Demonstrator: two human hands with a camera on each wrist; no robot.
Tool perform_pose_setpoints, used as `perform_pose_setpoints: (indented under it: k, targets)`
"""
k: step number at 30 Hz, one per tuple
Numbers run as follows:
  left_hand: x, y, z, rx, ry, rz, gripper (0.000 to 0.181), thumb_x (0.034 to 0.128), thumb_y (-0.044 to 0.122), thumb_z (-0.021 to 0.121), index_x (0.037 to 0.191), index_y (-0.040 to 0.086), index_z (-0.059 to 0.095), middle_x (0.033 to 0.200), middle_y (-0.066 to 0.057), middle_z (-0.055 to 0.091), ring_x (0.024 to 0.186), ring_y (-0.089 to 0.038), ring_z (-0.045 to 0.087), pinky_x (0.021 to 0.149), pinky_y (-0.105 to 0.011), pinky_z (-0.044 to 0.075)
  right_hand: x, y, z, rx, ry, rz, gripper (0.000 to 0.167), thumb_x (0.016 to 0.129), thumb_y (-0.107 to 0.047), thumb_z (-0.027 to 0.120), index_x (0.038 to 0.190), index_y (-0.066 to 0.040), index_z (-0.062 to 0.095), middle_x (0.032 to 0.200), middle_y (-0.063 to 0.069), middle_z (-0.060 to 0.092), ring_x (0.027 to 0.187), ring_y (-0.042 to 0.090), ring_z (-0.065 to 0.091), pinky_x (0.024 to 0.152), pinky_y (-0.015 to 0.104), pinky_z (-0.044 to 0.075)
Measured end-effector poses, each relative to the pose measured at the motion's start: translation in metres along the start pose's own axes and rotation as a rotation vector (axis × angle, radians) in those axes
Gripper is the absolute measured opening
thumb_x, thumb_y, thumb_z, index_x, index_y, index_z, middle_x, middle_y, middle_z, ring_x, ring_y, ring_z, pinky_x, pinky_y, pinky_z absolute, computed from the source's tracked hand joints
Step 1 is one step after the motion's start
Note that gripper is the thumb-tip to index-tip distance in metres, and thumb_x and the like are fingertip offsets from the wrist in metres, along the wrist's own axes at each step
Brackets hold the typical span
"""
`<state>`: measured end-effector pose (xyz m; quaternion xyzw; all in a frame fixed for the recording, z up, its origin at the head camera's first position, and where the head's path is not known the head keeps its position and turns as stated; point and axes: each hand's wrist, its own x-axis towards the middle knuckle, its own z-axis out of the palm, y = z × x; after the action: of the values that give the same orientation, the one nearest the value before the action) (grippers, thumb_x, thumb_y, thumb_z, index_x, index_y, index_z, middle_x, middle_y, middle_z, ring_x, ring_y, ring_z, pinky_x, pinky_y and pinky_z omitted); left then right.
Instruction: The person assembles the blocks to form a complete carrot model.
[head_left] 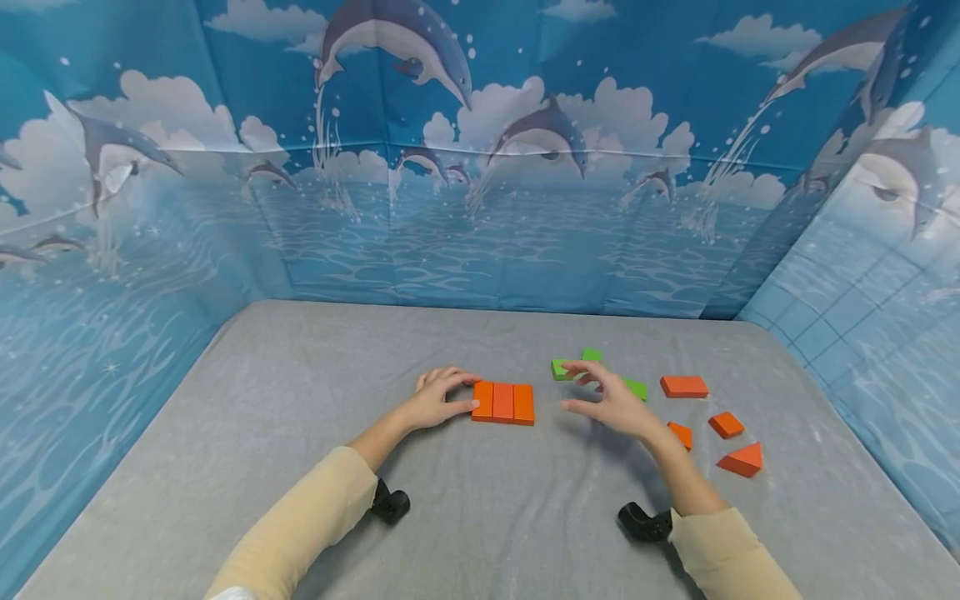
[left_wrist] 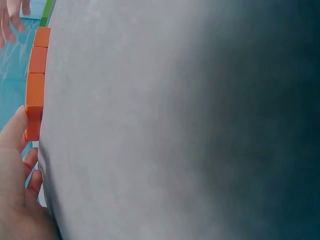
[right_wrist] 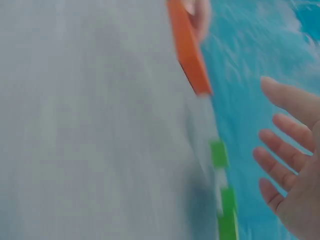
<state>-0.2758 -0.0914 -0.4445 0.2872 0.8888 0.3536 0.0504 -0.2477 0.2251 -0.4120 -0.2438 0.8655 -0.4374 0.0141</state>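
Three orange-red rectangular blocks [head_left: 503, 403] lie side by side, touching, on the grey cloth. My left hand [head_left: 438, 400] is at their left end, thumb at the near corner and index finger at the far corner of the leftmost orange block [head_left: 482, 402]. The left wrist view shows the thumb [left_wrist: 16, 127] against that block. My right hand [head_left: 611, 404] hovers to the right of the row, fingers spread and holding nothing. Green blocks [head_left: 636, 389] lie behind it, partly hidden by the hand. In the right wrist view its fingers [right_wrist: 280, 167] are apart from every block.
Right of the right hand lie a red-orange rectangular block [head_left: 684, 387], a small orange block [head_left: 726, 425], a triangular block [head_left: 741, 460] and another orange piece [head_left: 681, 435] partly behind the forearm. Blue dolphin-printed curtains [head_left: 450, 250] stand around the grey table [head_left: 300, 367].
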Motion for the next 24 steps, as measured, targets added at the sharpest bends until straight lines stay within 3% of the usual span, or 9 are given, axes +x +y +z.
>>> perform_pose_setpoints:
  k: [8,14,20,24]
  targets:
    - [0.0,0.0,0.0,-0.002,-0.004,0.001,0.044,0.0889,0.032,0.059,0.129,0.015,0.053,0.128,-0.007,0.047,0.12,-0.027,0.034,0.098,-0.052,0.015,-0.058,0.018,-0.046,-0.154,0.153,0.127,0.051,0.084,-0.025,0.067,0.129,-0.006,0.05,0.119,0.014,0.052,0.099,0.026,0.049,0.078,0.037,0.037]
    - [0.0,0.0,0.0,-0.004,-0.004,0.008,0.044,0.0889,0.031,0.059,0.129,0.015,0.053,0.128,-0.007,0.047,0.12,-0.027,0.035,0.098,-0.052,0.015,-0.093,0.036,-0.066,-0.267,0.199,0.114,0.046,0.08,-0.019,0.071,0.121,-0.004,0.057,0.108,0.011,0.058,0.089,0.01,0.051,0.072,0.024,0.039]
    - [-0.001,0.001,0.0,-0.009,0.001,0.013,0.043,0.0889,0.03,0.059,0.129,0.015,0.053,0.128,-0.007,0.047,0.12,-0.027,0.034,0.097,-0.052,0.015,-0.111,0.047,-0.077,-0.29,0.208,0.053,0.039,0.076,-0.011,0.074,0.112,0.0,0.062,0.102,0.004,0.06,0.082,0.007,0.049,0.067,0.022,0.04]
    - [0.0,-0.001,0.001,-0.01,0.003,0.015,0.043,0.0889,0.03,0.06,0.128,0.015,0.053,0.127,-0.006,0.048,0.119,-0.026,0.035,0.097,-0.051,0.015,-0.114,0.049,-0.079,-0.307,0.203,0.061,0.035,0.075,-0.011,0.075,0.107,0.0,0.065,0.098,0.009,0.058,0.079,0.008,0.045,0.063,0.023,0.038]
